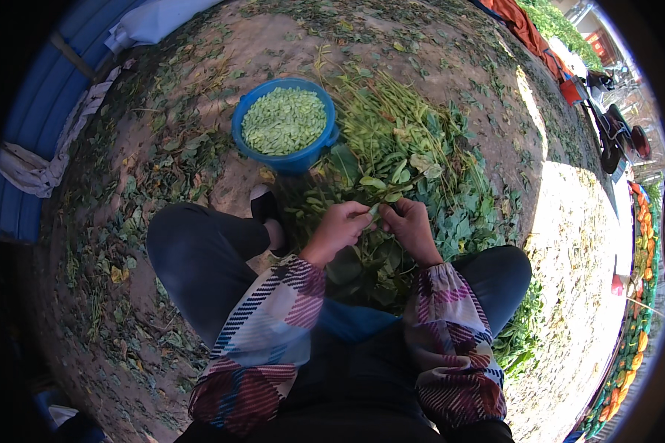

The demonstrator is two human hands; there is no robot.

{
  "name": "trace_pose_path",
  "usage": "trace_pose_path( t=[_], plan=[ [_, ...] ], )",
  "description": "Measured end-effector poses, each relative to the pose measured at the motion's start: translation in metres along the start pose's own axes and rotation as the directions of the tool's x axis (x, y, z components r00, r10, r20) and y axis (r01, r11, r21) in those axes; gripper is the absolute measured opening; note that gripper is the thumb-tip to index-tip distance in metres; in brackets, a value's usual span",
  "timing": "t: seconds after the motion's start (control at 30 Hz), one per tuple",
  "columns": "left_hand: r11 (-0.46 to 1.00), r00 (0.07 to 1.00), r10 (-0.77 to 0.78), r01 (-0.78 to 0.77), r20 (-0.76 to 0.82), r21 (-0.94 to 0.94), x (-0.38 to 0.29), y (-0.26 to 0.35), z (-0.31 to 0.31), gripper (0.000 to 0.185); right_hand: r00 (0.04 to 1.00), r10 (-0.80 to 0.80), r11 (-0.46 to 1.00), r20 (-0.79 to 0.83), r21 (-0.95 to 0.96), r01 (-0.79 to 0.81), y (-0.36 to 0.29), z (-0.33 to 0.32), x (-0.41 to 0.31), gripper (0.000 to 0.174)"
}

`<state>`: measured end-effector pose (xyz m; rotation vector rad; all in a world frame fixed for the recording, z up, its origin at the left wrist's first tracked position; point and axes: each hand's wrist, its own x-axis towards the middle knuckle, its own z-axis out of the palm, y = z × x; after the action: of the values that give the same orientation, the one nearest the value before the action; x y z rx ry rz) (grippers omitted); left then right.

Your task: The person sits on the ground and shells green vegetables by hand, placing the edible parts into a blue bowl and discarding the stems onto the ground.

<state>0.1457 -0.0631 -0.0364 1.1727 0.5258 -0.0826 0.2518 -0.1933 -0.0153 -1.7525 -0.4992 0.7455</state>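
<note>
My left hand [339,230] and my right hand [410,226] meet over my lap, fingertips pinched together. Between them is a green bean pod [374,209], partly covered by the fingers. Leafy stems with more pods [385,185] spread out just beyond the fingertips; whether the held pod is still joined to them I cannot tell. A heap of cut bean plants [404,133] lies past my hands and to the right. Ahead and to the left stands a blue plastic bucket [306,161], filled near its rim with shelled pale green beans [284,122].
Fallen leaves [183,155] litter the bare earth around me. My bent legs [199,255] flank the work, with a dark shoe [265,207] close below the bucket. Blue corrugated panels [39,111] stand at left. Sunlit ground [565,266] and orange-and-green netting [632,349] lie at right.
</note>
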Motion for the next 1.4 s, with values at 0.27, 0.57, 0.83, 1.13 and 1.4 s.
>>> trace_pose_path(
  t=[0.27, 0.57, 0.83, 1.13, 1.4],
  plan=[
    [0.965, 0.997, -0.037, 0.053, 0.067, -0.258, 0.003, -0.004, -0.005, 0.015, 0.999, -0.037, 0.999, -0.022, 0.013, 0.038, 0.001, 0.003, -0.001, 0.014],
    [0.983, 0.998, -0.062, 0.056, -0.029, -0.175, 0.002, 0.004, 0.003, 0.027, 0.994, -0.058, 0.998, -0.093, 0.001, 0.058, 0.015, 0.004, 0.003, 0.009],
    [0.999, 0.982, 0.029, -0.020, -0.184, 0.046, -0.003, 0.015, 0.003, 0.034, 0.845, -0.505, 0.853, -0.173, -0.248, 0.459, 0.006, 0.023, -0.001, 0.004],
    [0.991, 0.990, 0.128, -0.129, -0.058, -0.025, 0.000, 0.010, -0.003, 0.024, 0.998, 0.044, 0.974, 0.037, 0.219, -0.051, -0.016, 0.001, -0.005, 0.013],
    [0.988, 0.988, 0.150, -0.150, 0.015, -0.040, 0.001, 0.007, -0.003, 0.025, 0.989, -0.087, 0.980, -0.116, 0.166, 0.105, 0.005, 0.007, 0.007, 0.019]
  ],
)
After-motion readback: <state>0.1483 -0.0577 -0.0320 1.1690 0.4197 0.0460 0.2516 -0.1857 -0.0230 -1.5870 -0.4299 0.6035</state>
